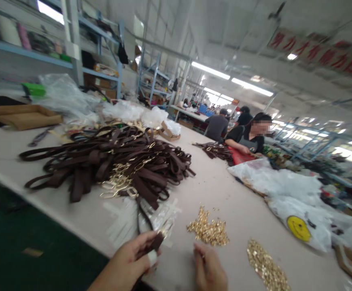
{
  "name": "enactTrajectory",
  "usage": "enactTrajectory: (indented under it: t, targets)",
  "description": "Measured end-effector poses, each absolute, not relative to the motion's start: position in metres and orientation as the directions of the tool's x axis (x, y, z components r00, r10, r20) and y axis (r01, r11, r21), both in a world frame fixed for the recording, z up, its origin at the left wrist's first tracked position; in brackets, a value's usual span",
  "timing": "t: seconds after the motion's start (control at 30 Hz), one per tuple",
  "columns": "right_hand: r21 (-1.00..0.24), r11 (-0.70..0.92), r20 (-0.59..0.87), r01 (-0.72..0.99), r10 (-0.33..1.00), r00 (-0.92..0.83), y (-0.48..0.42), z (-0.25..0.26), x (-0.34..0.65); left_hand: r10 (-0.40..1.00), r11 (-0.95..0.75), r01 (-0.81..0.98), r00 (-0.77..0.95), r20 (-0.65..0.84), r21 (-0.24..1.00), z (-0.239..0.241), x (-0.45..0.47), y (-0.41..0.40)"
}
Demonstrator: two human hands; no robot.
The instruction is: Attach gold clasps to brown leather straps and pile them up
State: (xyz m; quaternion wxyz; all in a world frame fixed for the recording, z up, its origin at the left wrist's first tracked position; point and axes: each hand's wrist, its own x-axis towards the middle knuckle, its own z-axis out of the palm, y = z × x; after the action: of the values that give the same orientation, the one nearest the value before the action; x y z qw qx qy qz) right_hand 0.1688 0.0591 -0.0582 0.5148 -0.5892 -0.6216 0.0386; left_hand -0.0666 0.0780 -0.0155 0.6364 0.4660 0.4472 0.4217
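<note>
My left hand (130, 260) is closed around a dark brown strap (157, 242), and a white wrap shows on one of its digits. Gold-coloured metal shows at the strap's end, and part of the strap runs back toward the table. My right hand (210, 268) is at the table's front edge with its fingers curled together; whatever they pinch, if anything, is hidden. Just beyond it lies a heap of small gold metal pieces (209, 229). A second heap of flat gold pieces (267, 264) is to the right.
A large tangle of brown straps (103, 157) with gold clasps (118, 180) covers the table's left side. Plastic bags (297, 202) line the right edge. Across the table sits a person (249, 137) beside more brown straps (214, 150). A shallow cardboard tray (21, 117) lies far left.
</note>
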Motion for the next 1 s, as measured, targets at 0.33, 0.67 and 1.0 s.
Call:
enactTrajectory:
  t: [0.33,0.67,1.0]
  targets:
    - [-0.994,-0.094,-0.104,-0.048,0.925,0.366,0.002,-0.021,0.15,0.882,0.378,-0.254,0.392,-0.263,0.89,0.01,-0.036,0.056]
    - [-0.984,-0.17,-0.177,-0.049,0.957,0.229,0.005,-0.005,0.132,0.889,0.132,-0.124,0.454,-0.062,0.983,0.013,-0.026,0.046]
    - [-0.995,-0.036,-0.017,0.092,0.979,0.202,0.005,-0.017,0.131,0.883,0.114,-0.112,0.466,-0.049,0.987,0.009,-0.023,0.042]
